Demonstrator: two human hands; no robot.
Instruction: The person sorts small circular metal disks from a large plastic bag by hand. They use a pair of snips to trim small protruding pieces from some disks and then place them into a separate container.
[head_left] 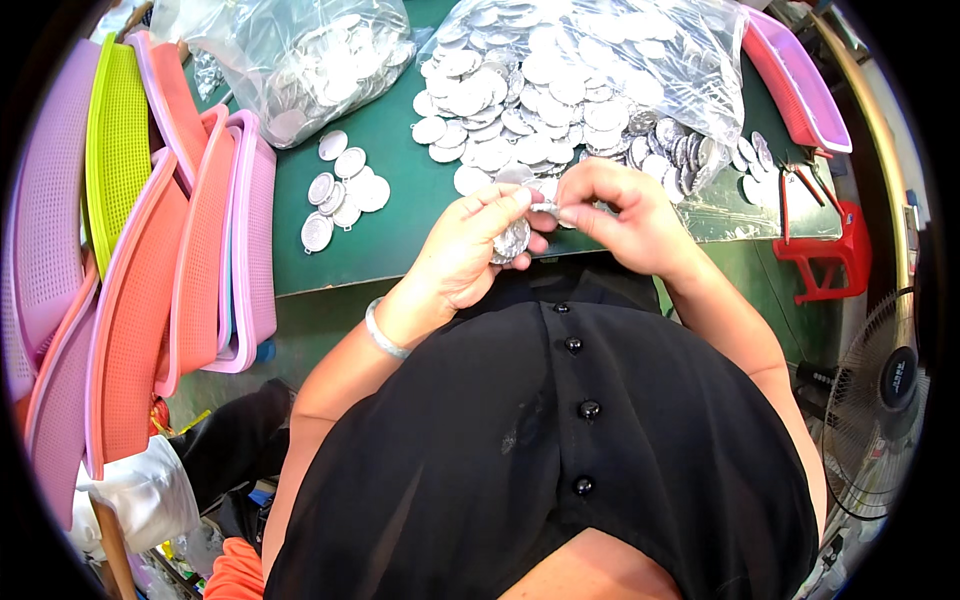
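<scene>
Left hand [462,252] cupped a silver disc [512,240] at the green desk's [400,215] near edge | right hand [622,215] pinched a small piece against it | loose disc pile [520,110] spilled from a clear bag [640,50] at the far side | stacked plastic trays [170,260] leaned at the desk's left edge

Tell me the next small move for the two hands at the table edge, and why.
Probably set the round silver metal disc with the small group of discs on the green table: the left hand cups it while the right hand pinches its top edge.
</scene>
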